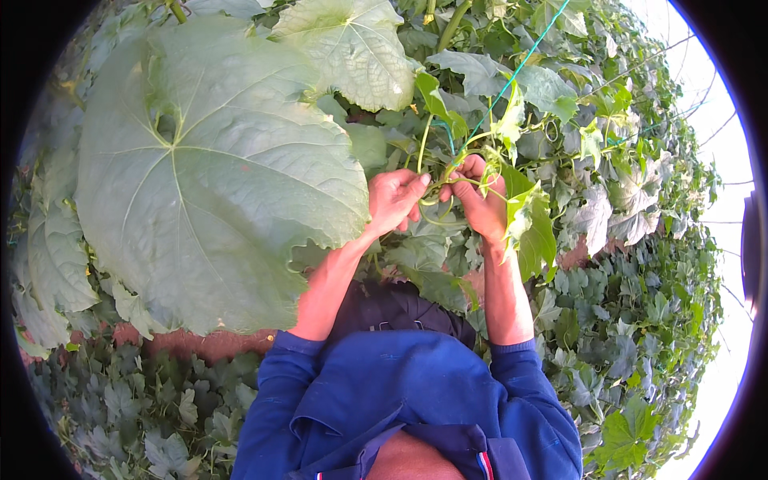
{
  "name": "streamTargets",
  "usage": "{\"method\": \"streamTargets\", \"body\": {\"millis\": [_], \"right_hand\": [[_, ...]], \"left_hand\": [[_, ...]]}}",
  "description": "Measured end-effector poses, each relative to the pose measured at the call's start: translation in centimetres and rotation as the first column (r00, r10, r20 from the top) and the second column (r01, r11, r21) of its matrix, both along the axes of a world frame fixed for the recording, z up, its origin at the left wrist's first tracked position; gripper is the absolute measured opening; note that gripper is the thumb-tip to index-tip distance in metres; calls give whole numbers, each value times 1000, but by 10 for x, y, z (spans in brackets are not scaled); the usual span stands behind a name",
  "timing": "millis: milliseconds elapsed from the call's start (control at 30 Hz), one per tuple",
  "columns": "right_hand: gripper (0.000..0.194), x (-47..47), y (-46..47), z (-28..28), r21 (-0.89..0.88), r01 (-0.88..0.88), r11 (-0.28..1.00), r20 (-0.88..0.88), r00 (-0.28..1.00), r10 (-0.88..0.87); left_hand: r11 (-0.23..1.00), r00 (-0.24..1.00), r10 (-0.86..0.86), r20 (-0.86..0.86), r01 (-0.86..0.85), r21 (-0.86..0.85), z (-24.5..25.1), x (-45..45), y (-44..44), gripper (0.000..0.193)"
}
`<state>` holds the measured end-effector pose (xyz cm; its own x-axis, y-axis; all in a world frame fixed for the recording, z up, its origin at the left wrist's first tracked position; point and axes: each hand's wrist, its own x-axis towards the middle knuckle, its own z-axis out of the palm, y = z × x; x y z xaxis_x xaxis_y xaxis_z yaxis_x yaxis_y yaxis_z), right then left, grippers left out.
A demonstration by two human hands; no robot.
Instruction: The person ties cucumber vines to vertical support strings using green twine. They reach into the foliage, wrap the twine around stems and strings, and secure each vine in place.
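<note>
A climbing vine stem (447,174) with bright green young leaves runs between my two hands, beside a taut green twine (514,75). My left hand (393,201) has its thumb and fingers pinched together on a thin part of the vine. From the other side my right hand (483,201) grips the stem close to the twine, its fingertips partly behind the shoots. Thin curling tendrils (441,223) loop below the fingers. A young leaf (536,231) hangs over the right wrist, and another leaf (441,102) rises above the left thumb.
One very large leaf (222,174) covers the left side and overlaps my left forearm. Another broad leaf (354,51) hangs above. Dense foliage (624,300) extends along the right, with bare reddish soil (210,345) at lower left. Thin wires (711,123) cross the bright right edge.
</note>
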<state>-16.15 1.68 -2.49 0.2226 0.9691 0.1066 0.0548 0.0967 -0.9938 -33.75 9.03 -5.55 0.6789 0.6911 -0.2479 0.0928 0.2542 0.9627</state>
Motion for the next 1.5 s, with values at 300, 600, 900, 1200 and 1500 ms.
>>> {"method": "streamTargets", "body": {"millis": [300, 600, 900, 1200, 1500], "right_hand": [[15, -21, -9, -9, -15, 193, 981, 40, 981, -192], [29, -52, -13, -81, -595, -108, 796, 398, 821, 409], [44, -62, 58, -152, -290, 299, 909, 544, 833, -101], [36, -5, 135, -179, -406, 285, 868, 419, 902, -101], [38, 60, 205, -109, -142, 344, 928, 129, 936, -328]], "left_hand": [[998, 974, -50, 220, 41, 44, -20, -4, 8, 22], [948, 980, -133, 146, 83, 308, -28, -10, 40, 27], [856, 989, -145, 17, 117, 504, -20, -18, 50, 38], [771, 982, 156, -102, -57, 635, -21, -31, 35, 54], [810, 824, 392, -410, -97, 579, -54, -93, -38, 42]]}}
